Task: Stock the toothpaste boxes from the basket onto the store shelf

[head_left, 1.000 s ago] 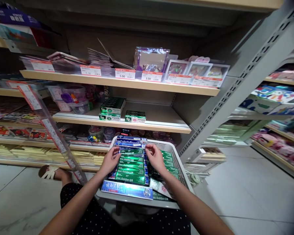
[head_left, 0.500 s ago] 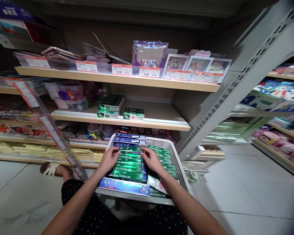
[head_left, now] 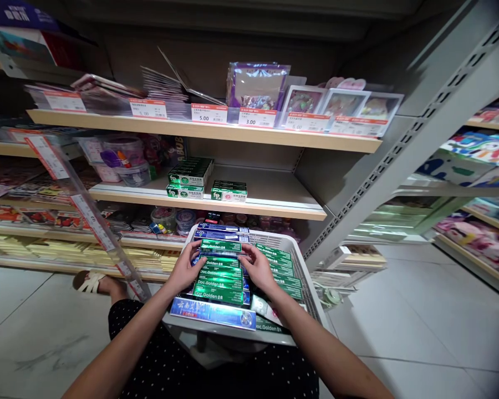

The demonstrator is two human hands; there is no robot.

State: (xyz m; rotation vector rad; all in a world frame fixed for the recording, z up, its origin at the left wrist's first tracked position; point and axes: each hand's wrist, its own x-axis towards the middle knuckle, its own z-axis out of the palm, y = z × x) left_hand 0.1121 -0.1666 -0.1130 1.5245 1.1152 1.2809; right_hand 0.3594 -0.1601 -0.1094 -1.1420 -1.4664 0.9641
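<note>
My left hand (head_left: 186, 270) and my right hand (head_left: 258, 270) are closed on the two ends of a green toothpaste box (head_left: 221, 245) lettered Doc.Golden. It is at the far end of a row of matching green boxes (head_left: 220, 281), with a gap between them. The row lies on blue boxes inside a white plastic basket (head_left: 293, 339) in front of my lap. Nearest me is a long blue toothpaste box (head_left: 213, 314). More green boxes (head_left: 285, 271) line the basket's right side, and a tilted white-and-green box (head_left: 266, 307) is partly behind my right forearm.
Ahead, a shelf board (head_left: 274, 209) bears a taller green box stack (head_left: 190, 173) and a shorter one (head_left: 228, 191). Clear plastic tubs (head_left: 127, 160) stand left of them. The upper shelf edge (head_left: 233, 132) juts out above. A slotted metal upright (head_left: 378, 160) rises at right.
The toothpaste box between my hands has shifted away from me, opening a gap to the row behind it. My fingers have followed its ends.
</note>
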